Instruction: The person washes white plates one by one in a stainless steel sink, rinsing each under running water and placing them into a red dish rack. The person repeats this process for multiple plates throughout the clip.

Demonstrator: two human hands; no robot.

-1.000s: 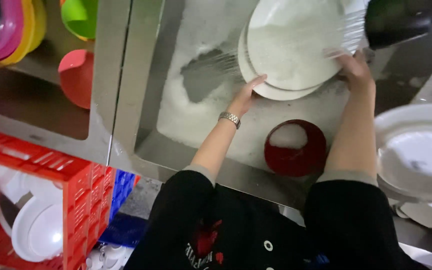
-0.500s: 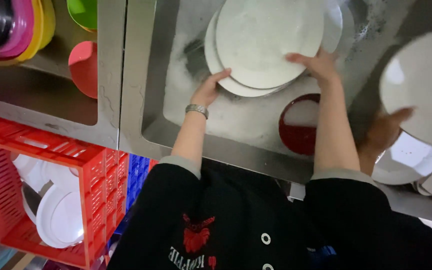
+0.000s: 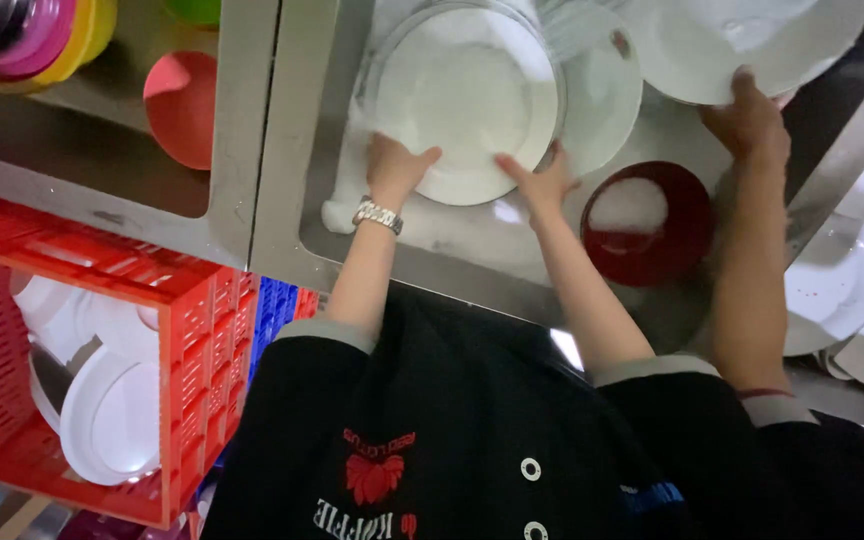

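Observation:
In the steel sink (image 3: 297, 170) both my hands hold one white plate (image 3: 457, 95) that is covered in foam. My left hand (image 3: 392, 165), with a metal watch on the wrist, grips its lower left rim. My right hand (image 3: 542, 185) grips its lower right rim. A second white plate (image 3: 602, 90) lies partly under it to the right. A red bowl (image 3: 652, 225) with foam inside sits in the sink just right of my right hand.
Another person's hand (image 3: 752, 125) holds a large white plate (image 3: 752, 40) over the sink's right side. A red crate (image 3: 122, 330) with white plates stands lower left. Coloured bowls (image 3: 22, 35) and a pink bowl (image 3: 182, 105) fill the left basin. More white plates (image 3: 832, 290) lie at right.
My hands slid closer together along the plate's lower rim. The other person's arm reached in from the right with a large plate. The view shifted right.

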